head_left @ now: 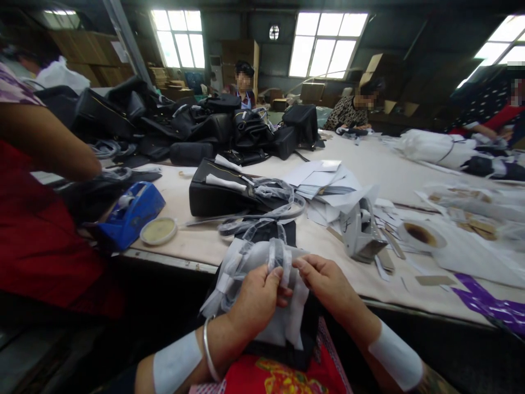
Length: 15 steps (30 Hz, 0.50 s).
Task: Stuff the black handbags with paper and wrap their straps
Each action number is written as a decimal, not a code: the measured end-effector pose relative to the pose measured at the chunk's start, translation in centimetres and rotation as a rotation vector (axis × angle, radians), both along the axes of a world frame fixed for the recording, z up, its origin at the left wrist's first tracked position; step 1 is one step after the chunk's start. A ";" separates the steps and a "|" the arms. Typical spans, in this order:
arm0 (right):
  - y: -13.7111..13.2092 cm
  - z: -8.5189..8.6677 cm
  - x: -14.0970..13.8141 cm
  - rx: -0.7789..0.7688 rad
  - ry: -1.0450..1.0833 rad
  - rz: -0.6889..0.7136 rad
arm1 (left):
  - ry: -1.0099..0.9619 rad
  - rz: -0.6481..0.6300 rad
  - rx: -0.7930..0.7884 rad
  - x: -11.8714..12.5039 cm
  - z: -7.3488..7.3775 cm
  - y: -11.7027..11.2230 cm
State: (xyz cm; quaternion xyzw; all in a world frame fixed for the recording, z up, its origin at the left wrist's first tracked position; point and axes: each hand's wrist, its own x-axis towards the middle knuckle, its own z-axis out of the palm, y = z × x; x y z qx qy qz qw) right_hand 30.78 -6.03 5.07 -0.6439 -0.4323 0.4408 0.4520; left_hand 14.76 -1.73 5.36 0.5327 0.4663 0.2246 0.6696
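Observation:
A black handbag (314, 323) rests on my lap against the table edge, partly covered by white wrapping sheet (275, 328). My left hand (258, 293) is closed around its plastic-wrapped handle strap (279, 256), thumb on top. Just right of the strap, my right hand (324, 276) has thumb and forefinger pinched together; what lies between them is too small to make out. Clear wrap and white strips hang on the bag's left side. Beyond it, another black handbag (217, 189) lies on the table, with white paper on its zips and wrapped handles.
On the table (381, 158) are a blue tape dispenser (137, 210), a round tin (158, 231), stacked white sheets (324, 180), a grey tape dispenser (361, 230) and a tape roll (420, 234). Black bags (180, 126) pile up behind. A person in red (45, 230) stands left; others work opposite.

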 end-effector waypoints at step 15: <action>2.4 -0.2 -2.2 -0.212 0.369 0.003 | 0.576 -0.273 0.850 -0.7 -2.2 -0.4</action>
